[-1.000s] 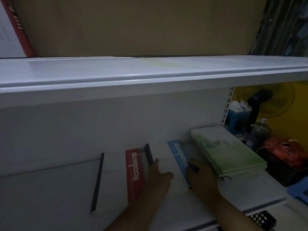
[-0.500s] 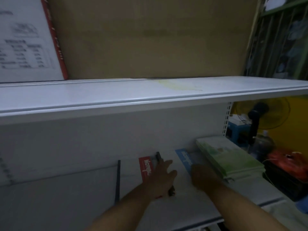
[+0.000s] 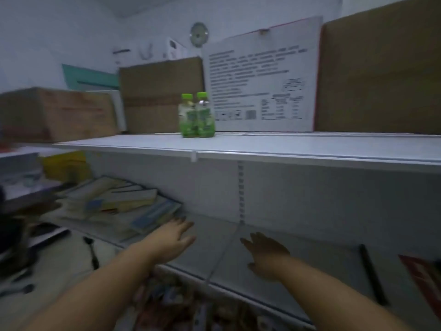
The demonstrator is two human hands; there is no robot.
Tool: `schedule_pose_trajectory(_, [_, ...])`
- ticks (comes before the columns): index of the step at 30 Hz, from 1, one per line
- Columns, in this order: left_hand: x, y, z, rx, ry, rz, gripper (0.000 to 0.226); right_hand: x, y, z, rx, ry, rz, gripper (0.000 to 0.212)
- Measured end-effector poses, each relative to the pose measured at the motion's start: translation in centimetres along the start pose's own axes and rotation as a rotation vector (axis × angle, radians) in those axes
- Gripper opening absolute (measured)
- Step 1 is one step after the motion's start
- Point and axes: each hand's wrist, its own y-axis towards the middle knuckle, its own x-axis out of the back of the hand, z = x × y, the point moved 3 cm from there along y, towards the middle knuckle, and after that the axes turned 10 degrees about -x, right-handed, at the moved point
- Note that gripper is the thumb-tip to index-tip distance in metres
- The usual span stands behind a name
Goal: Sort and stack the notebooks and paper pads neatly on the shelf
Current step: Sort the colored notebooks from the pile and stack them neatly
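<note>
Head view, one moment, dim and somewhat blurred. Item: left hand [image 3: 175,237], fingers straight and spread, holding nothing, stretched forward over the lower shelf [image 3: 214,237] with its fingertips just beside the near corner of the notebook pile [image 3: 119,206]; contact with the pile cannot be told. Item: right hand [image 3: 267,255], palm down, fingers extended and apart, holding nothing, low over the bare shelf to the right of the left hand; whether it rests on the surface cannot be told. Item: notebook pile, loose and uneven, covers in pale yellow, white and blue, lying flat at the left end of the lower shelf, several books skewed against one another. Item: red notebook [image 3: 422,275], flat on the same shelf at the far right edge of the picture, cut off by the frame, well apart from the pile. Item: black strip [image 3: 371,273], narrow, lying on the shelf just left of the red notebook. Item: upper shelf [image 3: 286,145], white, carrying two green-capped bottles [image 3: 196,115] standing upright and touching side by side, a white printed carton [image 3: 260,80] behind them, and brown cardboard boxes [image 3: 162,94] to either side. Item: round disc [image 3: 199,34] on the back wall above the boxes. Item: assorted packets [image 3: 191,306] below the lower shelf, too blurred to tell apart.
</note>
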Motion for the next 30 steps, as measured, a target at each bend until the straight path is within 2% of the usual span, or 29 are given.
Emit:
schedule_pose_trajectory(4, [1.8,-7.7,9.1,0.18,0.015,0.012,0.056,0.9,3.2,11.8,0.186,-0.033,-0.007,0.068])
schedule_pose_trajectory(8, [2.5,-11.0,15.9,0.365,-0.019,-0.035,0.06,1.4,4.3,20.9,0.377,-0.084,0.038,0.064])
schedule_pose_trajectory(12, [2.1,-11.2,19.0,0.379,-0.072,-0.115,0.057,1.4,7.2,26.1,0.482,-0.097,0.028,0.06])
schedule_pose_trajectory(20, [2.9,-7.0,27.4,0.379,-0.061,-0.056,0.055,1.5,19.6,33.1,0.52,-0.024,-0.052,0.05])
schedule_pose_trajectory(24, [3.6,-4.1,32.0,0.45,-0.11,-0.078,0.053,2.7,25.7,35.2,0.536,-0.023,-0.112,0.048])
schedule_pose_trajectory(28, [3.2,-2.3,35.3,0.456,-0.17,-0.079,0.051,3.9,30.2,37.5,0.517,0.037,-0.243,0.042])
schedule_pose_trajectory(30, [3.1,-1.5,36.8,0.452,-0.215,-0.049,0.047,3.4,31.8,38.7,0.478,0.001,-0.243,0.046])
